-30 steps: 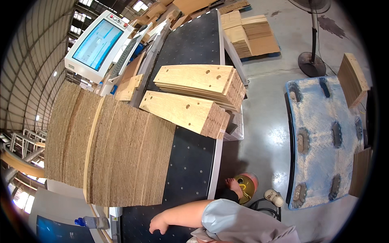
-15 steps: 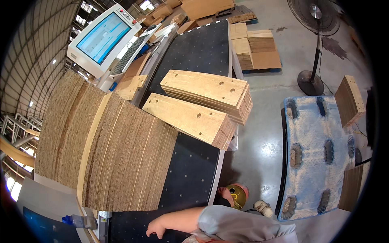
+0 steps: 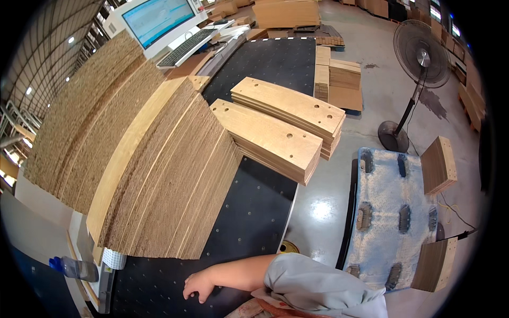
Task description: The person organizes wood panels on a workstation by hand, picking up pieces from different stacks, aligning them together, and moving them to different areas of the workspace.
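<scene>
Floor: grey polished concrete floor [image 3: 371, 69], glossy, with a bright light reflection beside the tabletop.
Roof: corrugated metal roof [image 3: 47, 47] at the left, dotted with small lamps.
Fan: black pedestal fan [image 3: 421, 53] standing on the floor (its round base near a dark stain).
Pallet: blue-grey plastic pallet [image 3: 389, 212] lying flat at the right.
Far end: cardboard stacks [image 3: 286, 11].
</scene>
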Tool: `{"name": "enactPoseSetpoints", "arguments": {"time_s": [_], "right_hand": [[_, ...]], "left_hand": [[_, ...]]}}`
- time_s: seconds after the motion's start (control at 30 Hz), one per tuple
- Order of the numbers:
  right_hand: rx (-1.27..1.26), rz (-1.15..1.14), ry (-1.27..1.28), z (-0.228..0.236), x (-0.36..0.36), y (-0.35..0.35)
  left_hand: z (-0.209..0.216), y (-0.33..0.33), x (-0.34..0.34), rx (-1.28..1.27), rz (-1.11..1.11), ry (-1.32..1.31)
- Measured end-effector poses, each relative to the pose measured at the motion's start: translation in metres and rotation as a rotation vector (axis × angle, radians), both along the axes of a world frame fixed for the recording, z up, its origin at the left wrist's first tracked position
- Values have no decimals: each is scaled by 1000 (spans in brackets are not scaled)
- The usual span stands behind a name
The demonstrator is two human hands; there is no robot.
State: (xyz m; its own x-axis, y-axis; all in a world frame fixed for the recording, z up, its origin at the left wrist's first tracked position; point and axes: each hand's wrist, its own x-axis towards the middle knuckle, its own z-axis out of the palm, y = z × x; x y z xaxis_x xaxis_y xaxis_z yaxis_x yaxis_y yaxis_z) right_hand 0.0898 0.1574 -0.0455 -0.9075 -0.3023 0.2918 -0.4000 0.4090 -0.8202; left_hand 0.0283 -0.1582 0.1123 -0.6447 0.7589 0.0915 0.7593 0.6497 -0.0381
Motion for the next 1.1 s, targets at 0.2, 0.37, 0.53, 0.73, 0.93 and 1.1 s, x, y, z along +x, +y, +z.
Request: {"name": "enactPoseSetpoints", "arguments": {"time_s": [0.2, 0.37, 0.53, 0.73, 0.93, 1.1], "right_hand": [[-20, 5, -6, 4, 11, 5], [-43, 22, -8, 7, 13, 11], [-156, 76, -75, 8, 12, 20], [-122, -197, -37, 2, 14, 6], [-25, -562, -43, 3, 32, -6], [77, -770, 36, 9, 40, -31]], "left_hand": [[5, -23, -6, 85, -58, 183], [31, -25, -28, -292, 121, -133], [15, -65, -49, -197, 69, -164], [-2, -86, -63, -92, 83, -229], [-34, -108, -83, 36, -8, -191], [-32, -107, -84, 127, -55, -232]]}}
